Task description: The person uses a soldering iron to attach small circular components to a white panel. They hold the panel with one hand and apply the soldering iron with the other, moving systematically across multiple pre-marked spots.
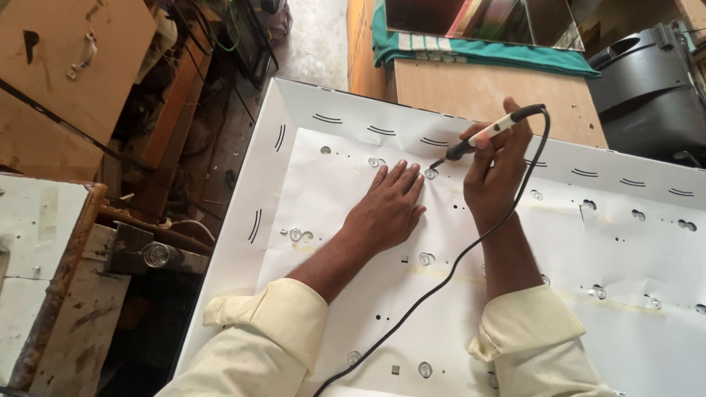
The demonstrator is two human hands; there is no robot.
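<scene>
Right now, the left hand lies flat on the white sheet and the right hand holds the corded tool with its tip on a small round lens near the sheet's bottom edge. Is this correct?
Not quite. The head view shows the tool tip on a lens near the top edge of the white sheet, beside the left hand's fingertips. The rest is right: left hand flat, right hand holding the tool.

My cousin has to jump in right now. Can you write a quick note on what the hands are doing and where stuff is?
Left hand: flat, palm down on the white sheet inside the white tray panel.
Right hand: grips a corded pen-shaped tool, tip at a small clear lens beside the left fingertips.
Done: cannot tell.
Left: other lenses dot the sheet; none looks different.
</scene>
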